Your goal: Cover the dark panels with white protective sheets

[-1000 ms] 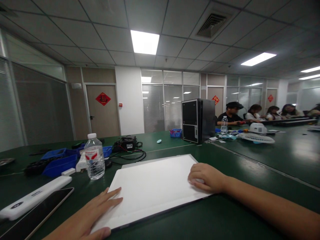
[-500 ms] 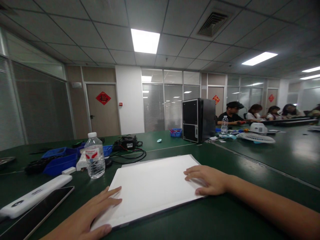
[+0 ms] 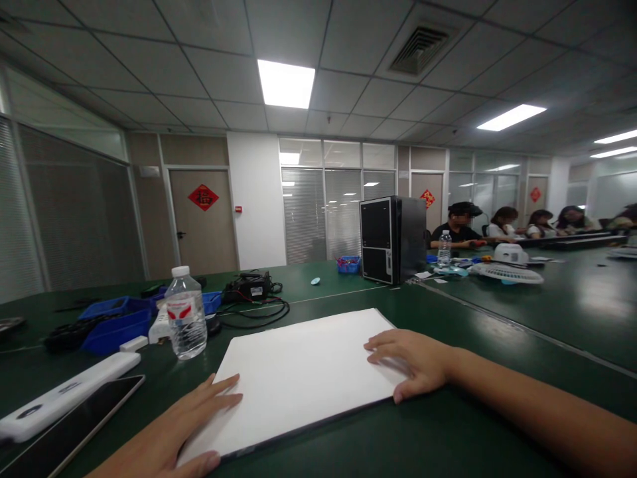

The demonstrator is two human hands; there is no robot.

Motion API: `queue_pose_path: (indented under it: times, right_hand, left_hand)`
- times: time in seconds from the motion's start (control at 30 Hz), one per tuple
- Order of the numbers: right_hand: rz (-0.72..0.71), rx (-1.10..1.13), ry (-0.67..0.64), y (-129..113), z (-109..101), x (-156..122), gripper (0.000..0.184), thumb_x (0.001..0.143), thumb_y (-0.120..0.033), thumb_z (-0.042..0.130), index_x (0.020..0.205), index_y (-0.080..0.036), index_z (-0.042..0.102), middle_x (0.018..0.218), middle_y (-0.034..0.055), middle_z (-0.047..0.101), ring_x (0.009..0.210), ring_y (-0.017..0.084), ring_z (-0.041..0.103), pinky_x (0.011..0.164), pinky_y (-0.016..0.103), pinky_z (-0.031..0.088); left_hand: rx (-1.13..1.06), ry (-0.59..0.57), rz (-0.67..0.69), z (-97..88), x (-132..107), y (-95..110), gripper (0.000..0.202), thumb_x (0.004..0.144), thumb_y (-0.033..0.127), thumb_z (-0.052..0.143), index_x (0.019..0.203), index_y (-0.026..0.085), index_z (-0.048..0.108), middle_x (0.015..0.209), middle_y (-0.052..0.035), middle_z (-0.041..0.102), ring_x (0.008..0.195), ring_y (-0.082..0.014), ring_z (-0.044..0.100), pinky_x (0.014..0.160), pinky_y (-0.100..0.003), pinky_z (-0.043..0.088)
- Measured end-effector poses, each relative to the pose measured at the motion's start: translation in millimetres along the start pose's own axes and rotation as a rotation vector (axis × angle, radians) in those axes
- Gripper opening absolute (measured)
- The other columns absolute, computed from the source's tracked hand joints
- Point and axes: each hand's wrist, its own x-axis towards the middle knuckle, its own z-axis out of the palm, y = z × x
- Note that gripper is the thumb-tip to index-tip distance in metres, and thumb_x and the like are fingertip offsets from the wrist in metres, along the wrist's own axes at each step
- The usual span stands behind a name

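Observation:
A flat white board (image 3: 303, 372) with a dark underside lies on the green table (image 3: 448, 425) in front of me. My left hand (image 3: 184, 431) lies flat on its near left corner, fingers stretched out, thumb along the front edge. My right hand (image 3: 413, 362) rests palm down on the board's right edge with fingers extended and slightly spread. Neither hand holds anything.
A water bottle (image 3: 186, 322) stands left of the board, with blue bins (image 3: 117, 322), a black device with cables (image 3: 251, 292), a white bar (image 3: 64, 395) and a dark tablet (image 3: 74, 431) nearby. A black computer tower (image 3: 393, 239) stands behind. Several people sit at the far right.
My right hand has uncurled from a loose fist to lying flat, fingers extended, on the board's right edge. The left hand has barely moved.

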Motion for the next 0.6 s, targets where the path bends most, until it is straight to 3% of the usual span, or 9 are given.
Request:
queue_pose_path:
  times: [0.1, 0.23, 0.3, 0.47, 0.6]
  right_hand:
    - [-0.004, 0.003, -0.002, -2, -1, 0, 0.073, 0.078, -0.063, 0.074, 0.138, -0.021, 0.063, 0.144, 0.0175, 0.059, 0.132, 0.036, 0.055, 0.11, 0.055, 0.044]
    - [-0.018, -0.02, -0.019, -3, -3, 1, 0.072, 0.081, -0.063, 0.071, 0.138, -0.021, 0.062, 0.144, 0.0174, 0.059, 0.131, 0.035, 0.056, 0.109, 0.055, 0.044]
    - [-0.033, -0.027, -0.018, -3, -3, 2, 0.072, 0.081, -0.063, 0.071, 0.138, -0.02, 0.062, 0.143, 0.0177, 0.06, 0.13, 0.036, 0.057, 0.109, 0.055, 0.045]
    - [-0.057, -0.044, 0.028, 1, -6, 1, 0.059, 0.088, -0.059, 0.064, 0.134, -0.022, 0.065, 0.136, 0.0145, 0.066, 0.123, 0.032, 0.062, 0.104, 0.049, 0.048]
    - [0.103, -0.146, 0.106, 12, -11, -3, 0.046, 0.101, -0.05, 0.045, 0.126, -0.02, 0.07, 0.123, 0.0129, 0.072, 0.112, 0.029, 0.066, 0.1, 0.046, 0.049]
  left_hand:
    - [-0.005, -0.035, 0.003, 0.0, -1, 6, 0.068, 0.09, 0.064, 0.058, 0.153, 0.051, 0.035, 0.166, 0.0083, 0.027, 0.152, -0.0345, 0.027, 0.119, -0.059, 0.032]
    - [-0.003, 0.13, -0.054, 3.6, -4, 20, 0.062, 0.09, 0.071, 0.053, 0.148, 0.053, 0.044, 0.164, 0.0097, 0.034, 0.152, -0.033, 0.032, 0.12, -0.059, 0.033]
    - [-0.001, 0.141, -0.059, 4.9, -5, 25, 0.06, 0.09, 0.073, 0.051, 0.147, 0.054, 0.045, 0.164, 0.0106, 0.035, 0.152, -0.0316, 0.032, 0.12, -0.058, 0.034]
    - [0.003, 0.016, -0.05, -0.6, -3, 20, 0.061, 0.092, 0.07, 0.049, 0.15, 0.055, 0.039, 0.167, 0.0106, 0.026, 0.154, -0.0331, 0.026, 0.12, -0.061, 0.031]
    - [0.003, -0.094, -0.06, -8.3, 0, 15, 0.064, 0.093, 0.069, 0.046, 0.154, 0.054, 0.03, 0.169, 0.0118, 0.016, 0.156, -0.0315, 0.015, 0.124, -0.06, 0.023]
